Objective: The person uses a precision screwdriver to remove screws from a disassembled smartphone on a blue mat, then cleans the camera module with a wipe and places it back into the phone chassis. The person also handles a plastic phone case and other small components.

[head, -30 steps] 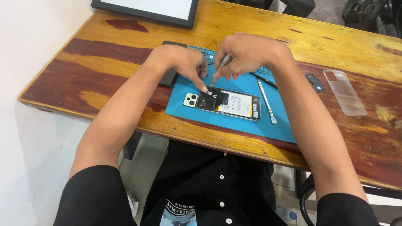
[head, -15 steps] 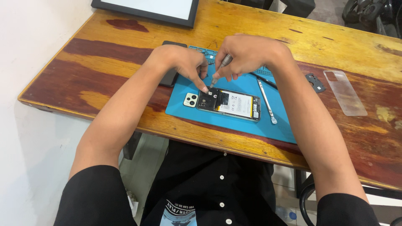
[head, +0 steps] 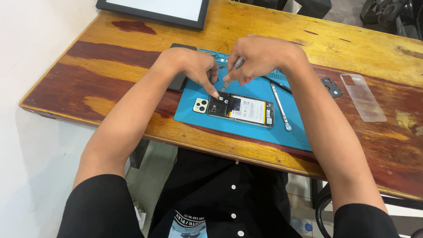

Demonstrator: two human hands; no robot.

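Note:
An opened smartphone (head: 240, 110), back cover off and white battery showing, lies on a blue work mat (head: 246, 128). My right hand (head: 260, 57) grips a small screwdriver (head: 231, 72) whose tip points down at the phone's upper end near the camera. My left hand (head: 194, 66) rests beside it, index finger pressing the phone's top edge next to the camera module (head: 201, 105).
Metal tweezers (head: 281, 108) lie on the mat right of the phone. A clear phone case (head: 363, 97) and a small dark cover piece (head: 332, 86) sit on the wooden table (head: 110, 70). A dark phone (head: 177, 81) lies under my left wrist. A framed panel (head: 154, 9) stands at the back.

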